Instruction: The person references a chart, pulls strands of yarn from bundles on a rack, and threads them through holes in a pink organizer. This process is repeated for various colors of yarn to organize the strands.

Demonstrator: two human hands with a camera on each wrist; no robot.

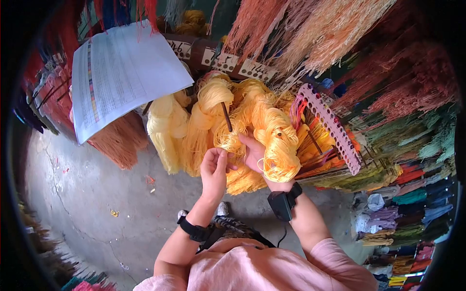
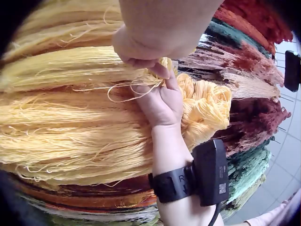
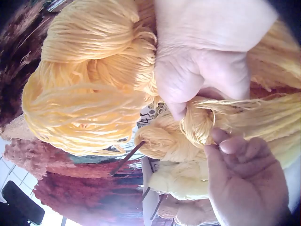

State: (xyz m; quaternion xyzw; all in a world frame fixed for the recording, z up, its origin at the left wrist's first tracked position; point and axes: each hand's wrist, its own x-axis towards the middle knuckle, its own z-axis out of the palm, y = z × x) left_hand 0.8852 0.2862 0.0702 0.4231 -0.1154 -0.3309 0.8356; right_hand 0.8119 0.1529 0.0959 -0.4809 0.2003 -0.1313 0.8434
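Golden-yellow skeins of yarn [image 1: 279,128] hang from a rack in front of me. My right hand [image 1: 253,155] reaches in among them, and one thick skein hangs beside its palm and over its wrist. In the right wrist view the thumb and curled fingers of the right hand [image 3: 202,70] hold a bundle of yellow strands [image 3: 197,125]. My left hand [image 1: 213,172] pinches at that bundle with thumb and forefinger, close to the right fingertips. Loose thread loops [image 2: 124,92] stick out beside the two hands in the left wrist view. The right fingertips are partly hidden by yarn.
Dark pegs [image 1: 226,116] jut from the rack below handwritten number labels [image 1: 219,59]. A printed sheet [image 1: 124,77] lies over skeins at the left. A pink perforated strip [image 1: 335,128] with thread samples rests at the right. Peach yarn [image 1: 310,34] hangs above; concrete floor [image 1: 116,208] lies below.
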